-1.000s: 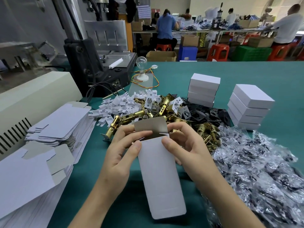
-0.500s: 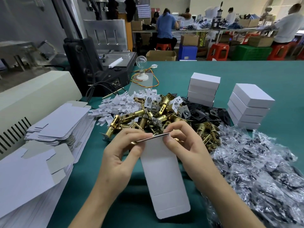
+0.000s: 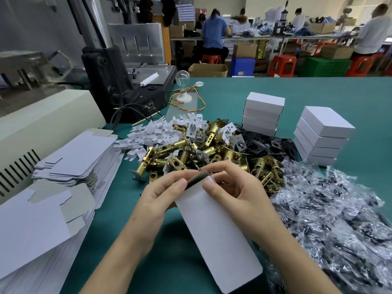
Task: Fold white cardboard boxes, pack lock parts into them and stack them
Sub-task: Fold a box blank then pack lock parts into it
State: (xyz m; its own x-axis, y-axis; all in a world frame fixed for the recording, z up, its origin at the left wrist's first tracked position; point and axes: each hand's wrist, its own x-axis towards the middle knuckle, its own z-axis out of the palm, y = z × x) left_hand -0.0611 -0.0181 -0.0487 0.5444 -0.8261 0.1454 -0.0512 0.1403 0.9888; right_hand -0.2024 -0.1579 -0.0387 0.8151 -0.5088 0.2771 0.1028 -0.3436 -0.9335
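A flat white cardboard box blank slants over the green table in front of me. My left hand pinches its top left corner and my right hand pinches the top right, with the end flap bent down toward me. Behind my hands lies a heap of brass lock latches, with small white card inserts to its left and black plates to its right. Two stacks of closed white boxes stand beyond, one in the middle and one to the right.
Piles of flat box blanks fill the left side beside a cream machine. Clear bags of small parts cover the right. A black press and a light bulb stand at the back. People work at benches far behind.
The end flap stood upright a second ago; my fingers have folded it over toward me. The blank has tilted so its lower end swings to the right.
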